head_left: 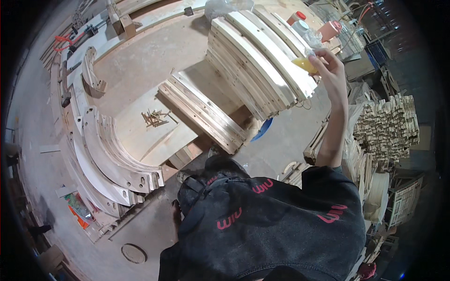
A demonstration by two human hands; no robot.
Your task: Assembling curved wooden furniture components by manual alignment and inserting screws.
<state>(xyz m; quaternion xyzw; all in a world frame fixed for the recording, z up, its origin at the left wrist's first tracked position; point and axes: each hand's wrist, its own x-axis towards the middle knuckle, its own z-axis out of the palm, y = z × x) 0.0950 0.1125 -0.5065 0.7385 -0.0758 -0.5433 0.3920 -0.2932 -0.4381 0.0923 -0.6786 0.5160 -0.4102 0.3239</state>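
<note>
My right hand (330,70) is raised at the far right end of the stacked curved wooden pieces (262,51). Its fingers are closed on a small clear plastic container with yellow contents (305,64), whose exact kind I cannot make out. The container is held over the ends of the curved pieces. Low beside my dark shirt, a shadowed sliver that may be my left hand (176,213) shows; its fingers are hidden. Ahead of me, a shorter stack of wooden strips (204,112) lies beside a board (159,129) bearing a loose pile of screws or nails (157,118).
More curved wooden parts (108,154) are stacked at the left. A red-topped jar (296,18) and a pink container (330,31) stand beyond my right hand. A blue rim (261,130) shows under the stack. Heaped wood pieces (386,126) fill the right. A round lid-like disc (133,253) lies on the floor.
</note>
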